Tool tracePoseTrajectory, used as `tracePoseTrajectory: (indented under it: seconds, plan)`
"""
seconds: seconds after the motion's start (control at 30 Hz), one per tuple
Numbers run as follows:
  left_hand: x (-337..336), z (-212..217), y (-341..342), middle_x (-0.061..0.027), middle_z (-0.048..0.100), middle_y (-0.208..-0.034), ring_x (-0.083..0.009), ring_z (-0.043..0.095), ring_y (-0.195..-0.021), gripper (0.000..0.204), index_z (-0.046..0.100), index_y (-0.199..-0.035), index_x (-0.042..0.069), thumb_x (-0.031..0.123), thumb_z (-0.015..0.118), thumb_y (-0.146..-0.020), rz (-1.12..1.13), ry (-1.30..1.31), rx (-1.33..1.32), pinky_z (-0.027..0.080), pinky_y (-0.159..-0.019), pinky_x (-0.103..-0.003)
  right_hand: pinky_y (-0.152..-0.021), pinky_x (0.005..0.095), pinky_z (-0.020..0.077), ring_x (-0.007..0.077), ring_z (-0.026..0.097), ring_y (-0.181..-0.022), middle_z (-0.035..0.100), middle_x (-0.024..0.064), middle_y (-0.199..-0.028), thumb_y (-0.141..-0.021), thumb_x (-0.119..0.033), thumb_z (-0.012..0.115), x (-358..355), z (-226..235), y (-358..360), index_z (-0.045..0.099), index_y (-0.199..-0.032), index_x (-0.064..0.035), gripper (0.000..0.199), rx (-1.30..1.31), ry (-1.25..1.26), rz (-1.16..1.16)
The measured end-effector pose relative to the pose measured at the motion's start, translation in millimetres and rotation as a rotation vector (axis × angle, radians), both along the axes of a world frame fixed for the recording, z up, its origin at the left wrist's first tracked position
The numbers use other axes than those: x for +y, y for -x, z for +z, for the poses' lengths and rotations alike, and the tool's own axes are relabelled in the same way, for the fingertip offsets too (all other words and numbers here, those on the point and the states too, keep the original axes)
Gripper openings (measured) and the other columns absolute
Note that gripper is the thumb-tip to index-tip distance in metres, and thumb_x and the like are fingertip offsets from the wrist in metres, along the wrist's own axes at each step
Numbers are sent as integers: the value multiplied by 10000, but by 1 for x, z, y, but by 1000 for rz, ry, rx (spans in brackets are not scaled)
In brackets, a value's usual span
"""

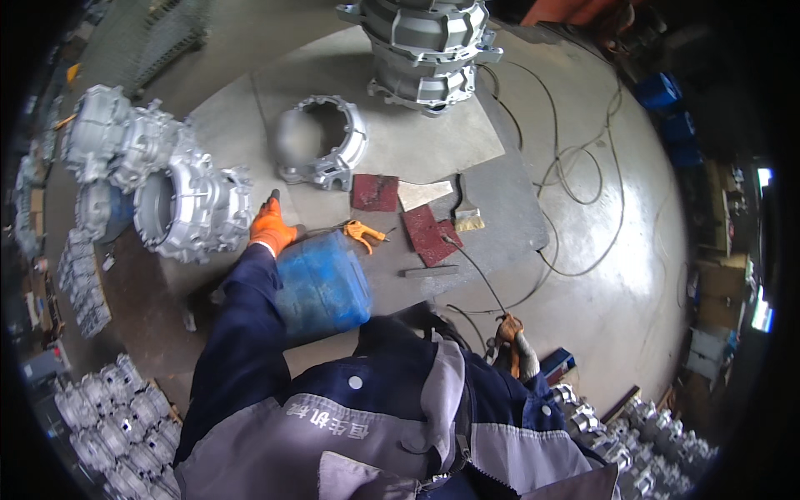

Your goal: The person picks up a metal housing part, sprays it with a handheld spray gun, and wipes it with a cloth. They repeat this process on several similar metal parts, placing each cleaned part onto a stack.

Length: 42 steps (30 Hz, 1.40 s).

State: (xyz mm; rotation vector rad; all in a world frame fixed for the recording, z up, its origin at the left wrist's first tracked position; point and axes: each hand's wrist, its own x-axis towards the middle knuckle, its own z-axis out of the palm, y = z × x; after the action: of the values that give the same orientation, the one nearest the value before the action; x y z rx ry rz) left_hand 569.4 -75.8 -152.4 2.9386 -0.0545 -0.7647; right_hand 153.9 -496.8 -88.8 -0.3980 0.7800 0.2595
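The L hand (272, 227), in an orange glove, is open w/ fingers pointing up-frame, by the top-left corner of a blue plastic jerrycan (321, 279) left of centre; can't tell if it touches. The R hand (510, 335), also gloved, lower right of centre, is closed round the near end of a thin dark rod (477, 273) (poss. a stiff line), whose far end meets the lower red abrasive sheet (423, 242) at centre; held by the end, prob. for reach. An orange air blow gun (362, 234) lies just beyond the jerrycan, prob. there to be in easy reach of either hand. A 2nd red sheet (375, 192), a pale scrap (423, 196), a flat brush (468, 215) & a dark flat bar (431, 272) lie near centre on the grey mat (500, 196), grouped likely for quick pick-up. Upper centre, a ring-shaped metal housing (357, 137) sits apart from the stacked housings (425, 52) at top & the castings (187, 204) at left, maybe for all-round access. Air hose (618, 200) loops at right, prob. slack kept off the mat.
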Motion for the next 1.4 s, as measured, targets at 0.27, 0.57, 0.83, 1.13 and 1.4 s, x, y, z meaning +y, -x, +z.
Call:
tracePoseTrajectory:
  seconds: [0.27,0.57,0.83,1.13,1.4]
  plan:
    - [-39,-100,-123,-108,361,-1435,-248,320,-1334,953,225,-1436,92,480,669,-687,-275,-291,53,260,-1085,-357,-806,400,513,276,613,-918,613,145,-1072,-901,-414,542,48,35,72,487,-1231,-38,503,437,261,-296]
    - [-75,-136,-161,-30,582,-1189,-193,469,-1200,499,538,-1153,173,337,675,-702,-386,-432,55,282,-1029,-369,-842,349,509,243,624,-939,624,106,-1077,-929,-302,531,112,61,98,486,-1243,-20,424,564,371,-486]
    - [-59,-145,-133,-56,631,-1123,-227,422,-1245,314,659,-1070,207,382,476,-883,-665,-362,16,198,-1085,-427,-784,314,509,201,630,-879,637,76,-1045,-897,-323,586,122,54,75,531,-1195,-17,431,789,386,-482]
    - [-64,-102,-152,-131,673,-921,-344,619,-922,424,696,-903,131,497,490,-848,-721,-252,3,415,-855,-455,-823,368,503,229,608,-947,592,110,-1122,-894,-502,513,105,79,14,443,-1290,-39,613,426,598,-414]
    - [-14,23,-151,-191,589,-674,-384,575,-625,181,629,-692,58,217,595,-770,-543,325,-322,429,-555,-433,-734,525,500,289,610,-842,601,162,-979,-853,-613,476,62,54,-69,500,-1184,-34,668,172,313,-328]
